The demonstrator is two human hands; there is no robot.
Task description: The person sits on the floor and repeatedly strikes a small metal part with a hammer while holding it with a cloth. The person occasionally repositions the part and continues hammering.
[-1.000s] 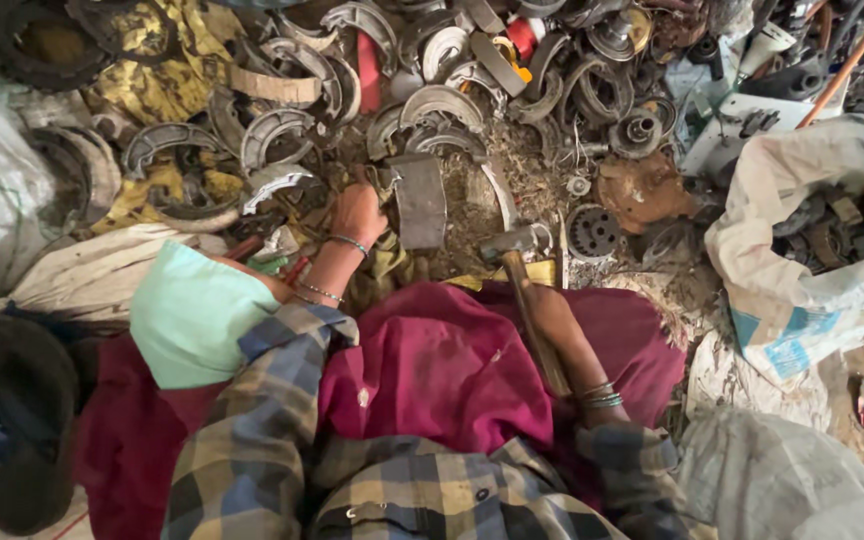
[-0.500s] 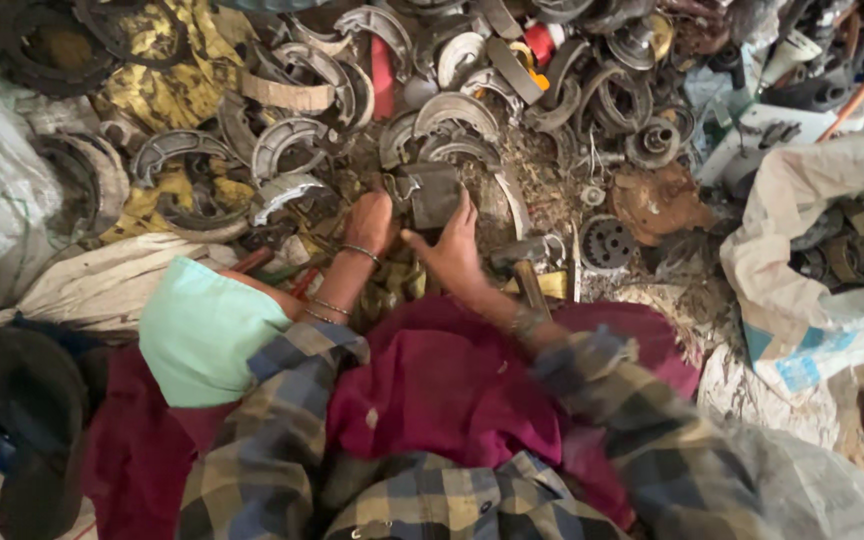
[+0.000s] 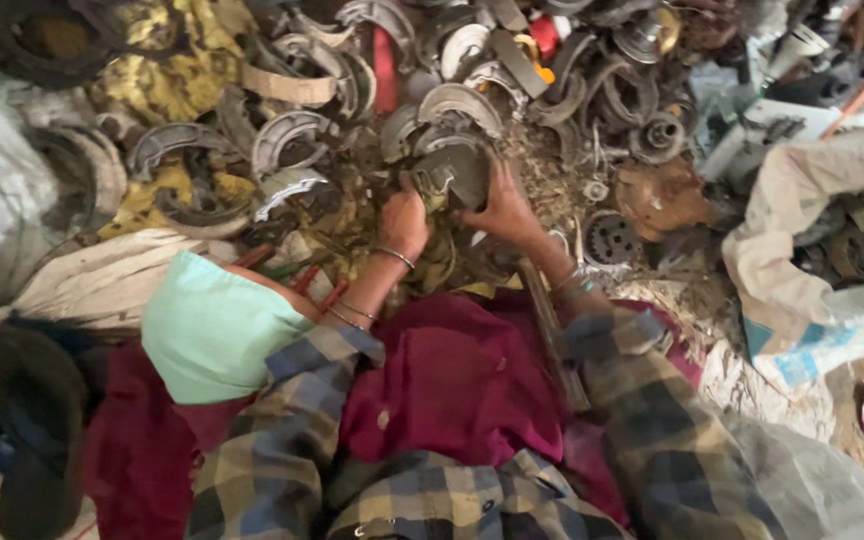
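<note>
Plaid sleeves (image 3: 282, 450) and a dark red cloth (image 3: 462, 390) over the lap fill the near part of the view, with a pale green cushion (image 3: 207, 325) at the person's left side. A long flat bar (image 3: 552, 330) lies across the cloth, near the right forearm.

Further out, both hands meet on one dark curved metal piece (image 3: 457, 172), which looks like a worn brake shoe. It is lifted a little above the pile, directly in front of the person. The left hand (image 3: 404, 222) is closed around its near left edge, fingers curled, with thin bangles on the wrist. The right hand (image 3: 502, 205) grips the right side, thumb on top and fingers under it; how tight this grip is cannot be told.

Beyond the hands the heap of brake shoes (image 3: 287, 135) spreads wide, curved grey pieces mixed with rings, a gear wheel (image 3: 612, 238) and a rusty brown disc (image 3: 664, 195). To the right an open white sack (image 3: 812, 240) already holds some dark metal parts.

As a judgement, the work seems to be far from finished: one piece is in hand, some parts are in the sack, but most of the heap lies untouched.
</note>
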